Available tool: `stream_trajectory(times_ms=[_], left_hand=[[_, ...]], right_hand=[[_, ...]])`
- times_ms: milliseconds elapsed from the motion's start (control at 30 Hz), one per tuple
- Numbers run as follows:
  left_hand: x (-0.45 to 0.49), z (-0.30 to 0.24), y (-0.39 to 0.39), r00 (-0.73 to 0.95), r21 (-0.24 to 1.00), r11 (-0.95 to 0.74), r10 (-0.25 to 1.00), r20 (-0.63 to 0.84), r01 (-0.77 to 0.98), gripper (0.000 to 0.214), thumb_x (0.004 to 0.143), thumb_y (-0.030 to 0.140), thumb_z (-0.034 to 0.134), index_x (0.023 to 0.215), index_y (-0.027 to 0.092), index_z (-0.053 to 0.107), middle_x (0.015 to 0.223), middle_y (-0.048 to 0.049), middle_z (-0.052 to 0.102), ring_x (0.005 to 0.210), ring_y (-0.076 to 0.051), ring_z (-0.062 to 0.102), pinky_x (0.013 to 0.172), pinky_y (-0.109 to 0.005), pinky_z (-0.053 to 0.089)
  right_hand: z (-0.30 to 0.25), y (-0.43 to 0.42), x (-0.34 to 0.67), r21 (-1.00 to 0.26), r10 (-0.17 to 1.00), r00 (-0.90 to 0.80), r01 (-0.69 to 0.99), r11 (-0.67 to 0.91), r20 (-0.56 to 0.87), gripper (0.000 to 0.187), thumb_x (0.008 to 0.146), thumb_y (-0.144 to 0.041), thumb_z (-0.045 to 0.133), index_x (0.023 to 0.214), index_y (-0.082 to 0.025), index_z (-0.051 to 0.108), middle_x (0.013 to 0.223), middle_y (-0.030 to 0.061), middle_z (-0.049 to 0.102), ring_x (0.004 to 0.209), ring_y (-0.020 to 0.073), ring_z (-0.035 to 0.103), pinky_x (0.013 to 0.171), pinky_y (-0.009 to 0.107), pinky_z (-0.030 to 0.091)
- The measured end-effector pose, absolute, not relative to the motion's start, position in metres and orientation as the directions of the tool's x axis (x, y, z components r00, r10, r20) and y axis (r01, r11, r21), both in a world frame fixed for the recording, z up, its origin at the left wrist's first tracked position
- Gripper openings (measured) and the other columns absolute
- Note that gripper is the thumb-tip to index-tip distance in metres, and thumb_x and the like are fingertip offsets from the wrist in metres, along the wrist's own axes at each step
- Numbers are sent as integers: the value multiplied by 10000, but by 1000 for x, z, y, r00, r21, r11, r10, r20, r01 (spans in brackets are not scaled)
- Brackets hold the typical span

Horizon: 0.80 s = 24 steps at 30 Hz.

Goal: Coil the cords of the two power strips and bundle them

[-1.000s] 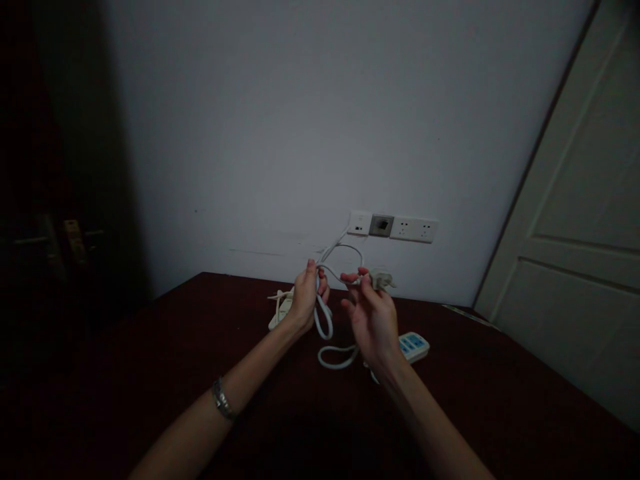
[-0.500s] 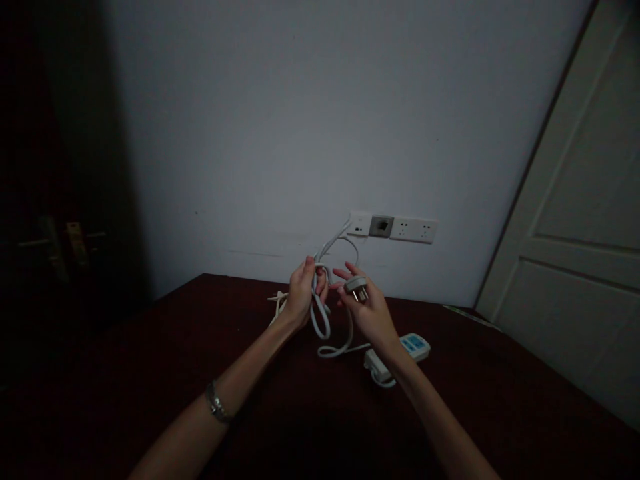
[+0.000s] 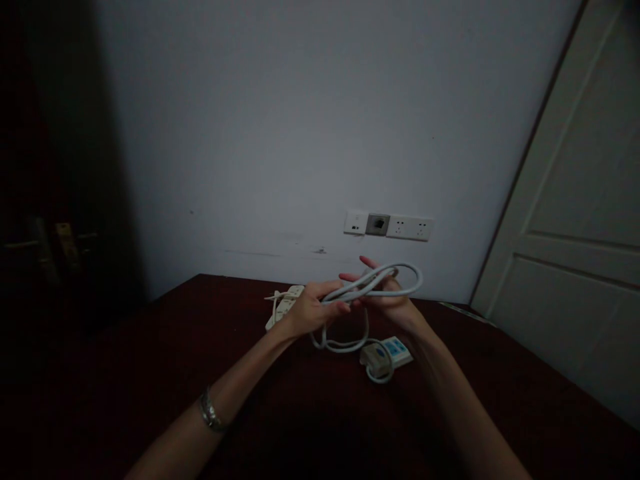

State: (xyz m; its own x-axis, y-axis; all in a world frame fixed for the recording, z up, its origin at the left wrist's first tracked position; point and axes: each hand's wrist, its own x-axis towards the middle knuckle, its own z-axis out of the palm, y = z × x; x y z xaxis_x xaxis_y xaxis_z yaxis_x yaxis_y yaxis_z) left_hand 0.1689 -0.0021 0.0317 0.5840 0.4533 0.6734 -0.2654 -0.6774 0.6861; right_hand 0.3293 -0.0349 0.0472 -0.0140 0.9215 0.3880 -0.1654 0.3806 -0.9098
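Observation:
Gathered loops of a white power cord (image 3: 407,291) hang in the air between my hands. My left hand (image 3: 313,307) is closed on the left end of the loops, thumb along the near side. My right hand (image 3: 393,303) is behind and under the loops with the cord against its palm; two fingers stretch out to the left, and its grip is partly hidden. The plug cannot be made out clearly. Below, the cord runs to a white power strip with blue sockets (image 3: 397,348) on the dark red table (image 3: 280,413).
Another white power strip (image 3: 286,305) with its own cord lies behind my left hand, partly covered. Wall sockets (image 3: 410,228) sit above the table's back edge. A pale panelled door (image 3: 575,267) stands at the right, and a door handle (image 3: 65,243) shows at the dark left.
The loops have swung from hanging down to lying sideways across to the right. My right hand has moved right, beneath them, and the plug it held no longer shows clearly.

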Motion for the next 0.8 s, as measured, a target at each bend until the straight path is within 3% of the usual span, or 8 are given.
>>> stream_trajectory(times_ms=[100,200,400,500,667,800], left_hand=[[173,35,-9,669,704,-668,412,619,-240,441,682,562,614,635,130,538,529,54,372,490,-61,333,467,-194,274],[176,33,-11,709,745,-635,430,559,-203,433,686,543,618,615,134,495,557,50,383,500,-57,336,464,-187,279],[170,27,1,827,889,-452,473,305,-69,417,788,554,499,742,141,518,408,78,380,319,-47,321,334,-166,261],[164,28,8,896,909,-416,390,212,-34,449,817,569,445,754,133,534,376,82,364,276,-41,309,305,-156,252],[157,24,21,976,952,-304,194,101,-38,589,725,688,462,737,111,576,351,79,330,250,-49,313,277,-167,237],[158,17,27,993,989,-146,106,52,-36,558,714,654,524,748,100,587,341,77,334,237,-43,284,269,-165,254]], right_hand=[[43,-23,330,-880,900,61,-188,436,432,504,572,-261,749,1028,-215,540,857,47,688,682,178,635,543,285,512],[40,-19,326,-853,877,132,-204,481,463,440,602,-331,740,967,-183,545,858,67,684,599,149,609,451,245,475],[46,-28,324,-808,860,220,-296,509,460,314,657,-365,695,856,-132,624,525,-27,545,406,53,430,338,160,294],[46,-30,324,-836,891,122,-308,454,438,287,657,-393,694,757,-134,619,467,-46,477,374,42,376,328,161,248],[41,-31,321,-904,898,-151,-184,386,414,437,627,-513,688,523,-142,481,439,-49,416,359,33,337,334,174,234],[38,-31,325,-938,861,-374,-134,318,345,421,684,-542,626,626,-131,551,503,-16,494,411,59,420,361,173,284]])
